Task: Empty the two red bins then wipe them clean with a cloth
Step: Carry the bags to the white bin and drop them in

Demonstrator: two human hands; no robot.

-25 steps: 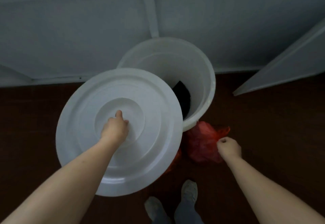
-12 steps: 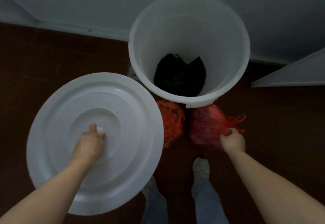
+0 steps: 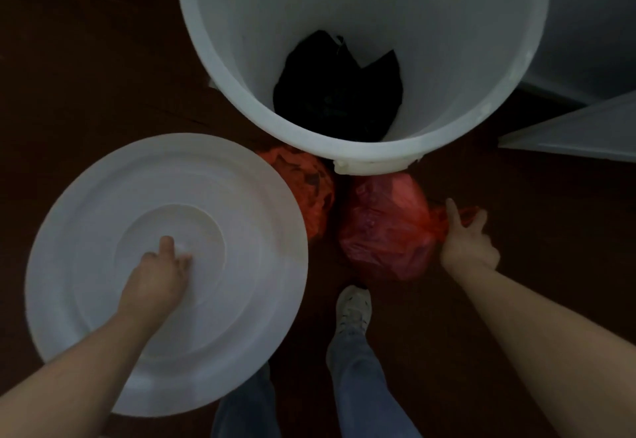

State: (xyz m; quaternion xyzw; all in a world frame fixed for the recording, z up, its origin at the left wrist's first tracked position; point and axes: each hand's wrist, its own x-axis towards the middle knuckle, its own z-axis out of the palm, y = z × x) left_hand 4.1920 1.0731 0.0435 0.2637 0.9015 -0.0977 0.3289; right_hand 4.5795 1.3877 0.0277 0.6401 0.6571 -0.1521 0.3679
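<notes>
Lower left, the left hand [image 3: 156, 281] grips the white lid [image 3: 241, 231]; the right hand [image 3: 468, 245] seemingly pinches the red bag [image 3: 382, 231] below the white bucket [image 3: 241, 41].

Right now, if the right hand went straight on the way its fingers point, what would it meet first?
The right hand points up the picture while gripping the neck of the red bag. Straight on lies bare dark floor, then probably the white panel's edge. The white bin sits left of that line, though depth is unclear.
</notes>
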